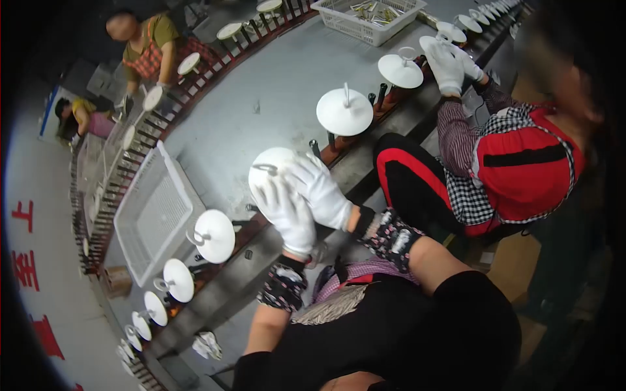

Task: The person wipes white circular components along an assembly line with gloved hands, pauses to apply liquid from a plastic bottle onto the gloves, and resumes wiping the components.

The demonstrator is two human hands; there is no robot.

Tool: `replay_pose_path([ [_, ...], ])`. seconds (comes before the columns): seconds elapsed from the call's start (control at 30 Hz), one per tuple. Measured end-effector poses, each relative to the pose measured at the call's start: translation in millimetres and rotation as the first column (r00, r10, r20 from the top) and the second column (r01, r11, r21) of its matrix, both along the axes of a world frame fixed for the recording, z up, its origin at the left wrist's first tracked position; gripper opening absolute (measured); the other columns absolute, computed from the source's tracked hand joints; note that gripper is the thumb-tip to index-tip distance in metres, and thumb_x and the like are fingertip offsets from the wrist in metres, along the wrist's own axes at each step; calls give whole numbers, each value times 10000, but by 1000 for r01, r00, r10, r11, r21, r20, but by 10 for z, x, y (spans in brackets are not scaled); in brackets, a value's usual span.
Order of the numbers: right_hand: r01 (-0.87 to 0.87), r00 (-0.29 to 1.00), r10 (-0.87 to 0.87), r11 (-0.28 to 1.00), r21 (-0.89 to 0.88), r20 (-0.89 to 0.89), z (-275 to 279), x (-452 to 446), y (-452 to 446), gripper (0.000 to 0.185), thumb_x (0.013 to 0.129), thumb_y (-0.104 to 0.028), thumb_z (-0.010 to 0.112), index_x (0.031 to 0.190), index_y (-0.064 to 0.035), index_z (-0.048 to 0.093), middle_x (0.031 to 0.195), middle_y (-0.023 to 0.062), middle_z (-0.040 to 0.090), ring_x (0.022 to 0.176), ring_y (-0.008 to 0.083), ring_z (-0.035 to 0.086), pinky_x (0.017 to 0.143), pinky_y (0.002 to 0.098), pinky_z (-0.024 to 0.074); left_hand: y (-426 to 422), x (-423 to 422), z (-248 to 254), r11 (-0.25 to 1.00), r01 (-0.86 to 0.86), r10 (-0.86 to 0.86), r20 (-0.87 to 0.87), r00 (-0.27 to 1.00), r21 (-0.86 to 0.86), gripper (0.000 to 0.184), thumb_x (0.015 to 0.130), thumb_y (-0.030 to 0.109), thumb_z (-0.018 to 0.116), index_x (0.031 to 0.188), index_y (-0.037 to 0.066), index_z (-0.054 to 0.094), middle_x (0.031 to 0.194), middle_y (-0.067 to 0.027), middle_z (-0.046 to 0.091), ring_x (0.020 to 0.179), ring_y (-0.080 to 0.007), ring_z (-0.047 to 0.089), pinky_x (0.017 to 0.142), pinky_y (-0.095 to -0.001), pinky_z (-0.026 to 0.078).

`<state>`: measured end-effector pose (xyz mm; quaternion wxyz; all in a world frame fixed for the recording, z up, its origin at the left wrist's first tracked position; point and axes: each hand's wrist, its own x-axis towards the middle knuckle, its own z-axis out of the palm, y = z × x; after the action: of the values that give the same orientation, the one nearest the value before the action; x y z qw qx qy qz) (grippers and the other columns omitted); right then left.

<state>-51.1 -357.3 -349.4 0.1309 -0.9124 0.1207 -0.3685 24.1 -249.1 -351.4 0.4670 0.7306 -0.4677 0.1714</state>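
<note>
Both my hands wear white gloves. Between them is a round white disc with a ring-shaped loop standing from its face. My left hand grips the disc along its lower edge, fingers beside the loop. My right hand holds its right side, with fingers lying over the face. The thumbs and the disc's underside are hidden. Just right of my hands, another white disc with a loop rests on a dark peg at the bench edge. On the left, a similar disc sits tilted on its peg.
A white plastic basket lies on the grey bench to the left. Another basket with small metallic pieces stands at the back. A co-worker's gloved hands are close on my right. Pegs with discs line the curved edge.
</note>
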Motion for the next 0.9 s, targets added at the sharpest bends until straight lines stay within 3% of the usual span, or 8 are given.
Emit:
replay_pose_path([
  [0.07, 54, 959, -76, 995, -86, -274, -69, -138, -56, 522, 988, -350, 504, 1422, -98, 648, 1526, 124, 582, 1535, 329, 419, 1320, 602, 190, 134, -190, -414, 986, 166, -159, 151, 976, -33, 593, 950, 53, 634, 1511, -96, 514, 1602, -316, 452, 1543, -565, 317, 1283, -635, 239],
  [0.17, 176, 929, -287, 898, 403, 233, -27, -147, -225, 551, 926, -359, 635, 1386, -56, 654, 1486, 169, 592, 1482, 359, 469, 1300, 585, 226, 119, -398, -23, 904, 424, -424, -13, 905, 51, 696, 924, 80, 708, 1551, -89, 457, 1618, -314, 429, 1538, -542, 349, 1281, -632, 253],
  [0.2, 462, 874, -468, 884, 75, 129, 234, -226, -409, 573, 908, -372, 664, 1370, -35, 656, 1468, 182, 598, 1456, 372, 492, 1287, 577, 254, 25, -357, 64, 907, 412, -416, 38, 908, 92, 718, 926, 108, 724, 1558, -88, 444, 1616, -317, 431, 1537, -534, 359, 1281, -627, 259],
  [0.27, 482, 876, -482, 876, -4, -8, 351, -50, -812, 605, 898, -401, 676, 1355, -6, 656, 1443, 199, 611, 1418, 398, 518, 1255, 552, 309, -436, -155, 423, 950, 285, -291, 28, 956, 127, 690, 983, 177, 718, 1549, -103, 441, 1594, -328, 446, 1527, -503, 381, 1291, -566, 274],
  [0.4, 338, 938, -345, 931, -138, -30, 474, 150, -953, 467, 897, -405, 634, 1264, -120, 683, 1306, 103, 673, 1325, 312, 585, 1197, 520, 378, -1066, 323, 419, 974, 198, -205, 58, 977, 109, 700, 983, 402, 736, 1465, -72, 555, 1457, -327, 584, 1420, -488, 503, 1249, -573, 331],
  [0.53, 91, 982, -40, 959, 270, -186, 663, 296, -1057, 294, 855, -328, 708, 1070, -127, 696, 1125, 121, 749, 1088, 336, 719, 986, 410, 565, -1219, 620, 706, 889, 352, -251, -332, 909, 292, 533, 985, 413, 716, 1308, -10, 679, 1267, -234, 714, 1201, -389, 668, 1018, -433, 541],
  [0.73, 11, 1000, -11, 986, 166, -5, 581, 378, -722, 238, 848, -252, 691, 1022, -91, 706, 1050, 151, 741, 1015, 374, 714, 1020, 455, 537, -832, 631, 328, 979, 190, -179, -134, 975, 76, 452, 1002, 288, 708, 1324, -27, 673, 1300, -242, 710, 1270, -435, 640, 1162, -489, 460],
  [0.9, 81, 993, -87, 995, 63, 85, 240, 138, -138, 455, 924, -309, 577, 1315, -91, 659, 1374, 112, 633, 1394, 299, 530, 1243, 510, 340, -263, 273, 48, 997, 27, -33, 101, 994, 69, 562, 1039, 230, 603, 1533, -28, 528, 1614, -217, 493, 1549, -426, 382, 1319, -593, 160],
])
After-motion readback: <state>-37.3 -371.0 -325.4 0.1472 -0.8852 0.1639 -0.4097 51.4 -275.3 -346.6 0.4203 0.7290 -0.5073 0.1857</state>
